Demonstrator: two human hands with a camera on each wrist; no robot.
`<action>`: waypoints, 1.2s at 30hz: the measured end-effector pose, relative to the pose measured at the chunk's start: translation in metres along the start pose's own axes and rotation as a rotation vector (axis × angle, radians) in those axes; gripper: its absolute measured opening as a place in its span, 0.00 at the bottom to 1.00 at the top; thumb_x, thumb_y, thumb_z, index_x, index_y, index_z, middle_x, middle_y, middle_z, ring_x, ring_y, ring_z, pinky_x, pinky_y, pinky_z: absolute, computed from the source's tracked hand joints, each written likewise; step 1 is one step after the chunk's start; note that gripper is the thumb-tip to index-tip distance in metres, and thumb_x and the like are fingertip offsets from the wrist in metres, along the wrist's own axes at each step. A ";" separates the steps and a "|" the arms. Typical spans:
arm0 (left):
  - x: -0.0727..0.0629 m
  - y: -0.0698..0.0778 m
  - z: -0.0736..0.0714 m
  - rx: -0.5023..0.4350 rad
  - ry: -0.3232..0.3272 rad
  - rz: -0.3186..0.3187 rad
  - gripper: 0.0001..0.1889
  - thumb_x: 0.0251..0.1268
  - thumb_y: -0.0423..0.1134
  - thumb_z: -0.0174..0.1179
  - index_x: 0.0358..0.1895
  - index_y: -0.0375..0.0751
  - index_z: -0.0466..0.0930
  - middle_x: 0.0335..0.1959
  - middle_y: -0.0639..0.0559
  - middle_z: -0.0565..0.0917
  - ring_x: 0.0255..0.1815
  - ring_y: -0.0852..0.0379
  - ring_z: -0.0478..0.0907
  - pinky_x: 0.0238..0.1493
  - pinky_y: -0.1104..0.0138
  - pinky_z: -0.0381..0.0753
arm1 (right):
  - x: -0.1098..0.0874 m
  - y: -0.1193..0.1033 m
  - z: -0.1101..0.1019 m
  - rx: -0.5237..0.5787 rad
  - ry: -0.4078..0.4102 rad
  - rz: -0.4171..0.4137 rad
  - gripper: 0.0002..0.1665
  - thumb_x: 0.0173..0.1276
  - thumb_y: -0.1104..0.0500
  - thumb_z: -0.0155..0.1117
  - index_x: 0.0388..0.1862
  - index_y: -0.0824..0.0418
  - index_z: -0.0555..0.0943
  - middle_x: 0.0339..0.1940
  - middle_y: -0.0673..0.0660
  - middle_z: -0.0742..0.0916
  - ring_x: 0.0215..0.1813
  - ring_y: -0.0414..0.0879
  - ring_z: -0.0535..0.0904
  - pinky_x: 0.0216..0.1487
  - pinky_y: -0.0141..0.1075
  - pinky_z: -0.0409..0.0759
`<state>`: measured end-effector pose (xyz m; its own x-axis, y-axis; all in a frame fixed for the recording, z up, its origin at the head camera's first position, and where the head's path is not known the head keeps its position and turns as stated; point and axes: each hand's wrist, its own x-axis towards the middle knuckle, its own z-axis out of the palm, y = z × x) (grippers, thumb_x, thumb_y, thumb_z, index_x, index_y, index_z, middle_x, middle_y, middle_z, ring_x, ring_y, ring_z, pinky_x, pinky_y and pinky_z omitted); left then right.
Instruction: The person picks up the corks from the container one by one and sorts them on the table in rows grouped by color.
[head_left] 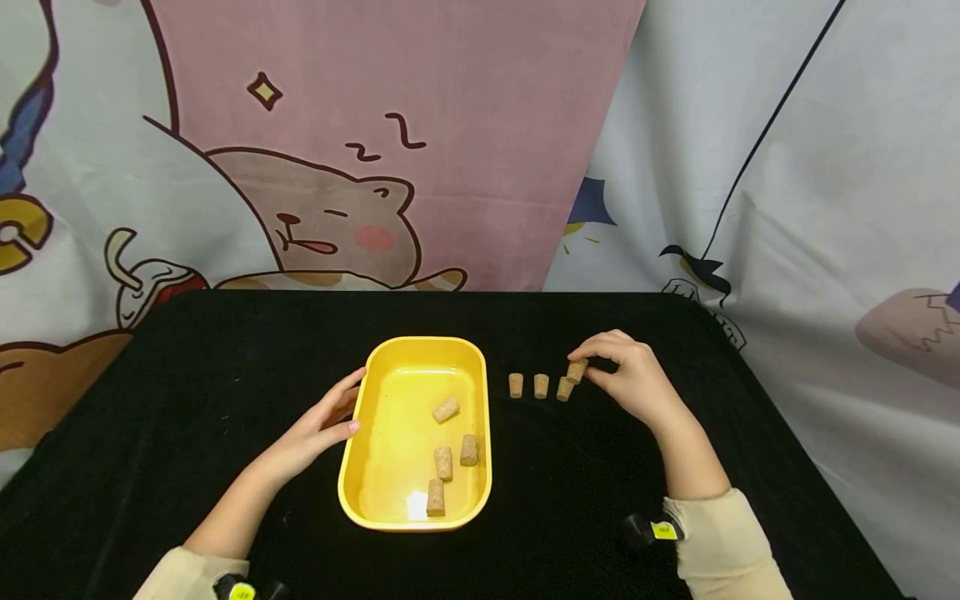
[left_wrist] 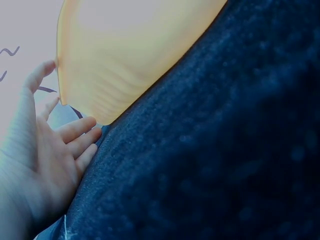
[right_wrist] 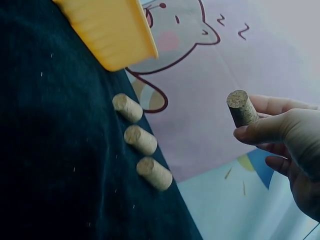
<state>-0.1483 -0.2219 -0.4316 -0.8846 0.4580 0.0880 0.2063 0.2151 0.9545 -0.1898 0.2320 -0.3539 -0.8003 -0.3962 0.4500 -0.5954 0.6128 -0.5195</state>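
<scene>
My right hand (head_left: 633, 375) pinches a cork stopper (right_wrist: 242, 108) between thumb and fingers, lifted above the black cloth in the right wrist view. Just left of it, a row of three tapered corks stands upright: a left cork (head_left: 516, 386), a middle cork (head_left: 541, 387) and a right cork (head_left: 564, 390). My left hand (head_left: 315, 429) rests against the left side of a yellow tray (head_left: 352, 475), its thumb by the rim and the other fingers loosely extended along the outer wall. Several more corks lie inside the tray, including one (head_left: 446, 410) on its side.
A black cloth (head_left: 247, 358) covers the table under the tray and corks. Behind the table hangs a curtain (head_left: 487, 100) printed with a sleeping cartoon animal. Dark devices with yellow labels sit at both wrists.
</scene>
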 end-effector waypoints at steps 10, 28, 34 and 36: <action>-0.001 0.001 0.001 -0.005 0.000 0.012 0.35 0.72 0.37 0.51 0.77 0.54 0.45 0.72 0.37 0.58 0.67 0.35 0.62 0.58 0.42 0.68 | -0.009 0.026 0.000 0.018 -0.032 0.087 0.18 0.55 0.77 0.66 0.40 0.58 0.85 0.44 0.53 0.84 0.50 0.50 0.76 0.50 0.51 0.75; 0.000 0.000 0.000 -0.007 -0.004 0.003 0.35 0.72 0.37 0.50 0.77 0.51 0.45 0.72 0.35 0.58 0.67 0.34 0.60 0.58 0.41 0.67 | -0.021 0.062 0.015 0.051 -0.135 0.212 0.18 0.57 0.76 0.63 0.41 0.58 0.85 0.47 0.55 0.83 0.52 0.55 0.75 0.53 0.57 0.73; 0.000 -0.002 0.000 -0.007 -0.005 0.005 0.34 0.72 0.37 0.50 0.76 0.51 0.45 0.72 0.35 0.58 0.68 0.34 0.60 0.58 0.40 0.67 | -0.025 0.069 0.021 0.054 -0.156 0.245 0.19 0.56 0.75 0.63 0.42 0.56 0.85 0.48 0.56 0.82 0.52 0.56 0.74 0.53 0.57 0.71; 0.000 -0.001 0.000 -0.011 -0.007 0.006 0.34 0.72 0.37 0.50 0.76 0.52 0.45 0.72 0.36 0.58 0.68 0.34 0.60 0.59 0.40 0.66 | -0.026 0.071 0.022 0.061 -0.162 0.260 0.19 0.56 0.75 0.63 0.42 0.55 0.84 0.48 0.57 0.82 0.51 0.56 0.74 0.53 0.57 0.72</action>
<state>-0.1484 -0.2222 -0.4324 -0.8804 0.4653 0.0920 0.2070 0.2024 0.9572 -0.2129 0.2707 -0.4182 -0.9243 -0.3381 0.1768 -0.3681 0.6681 -0.6467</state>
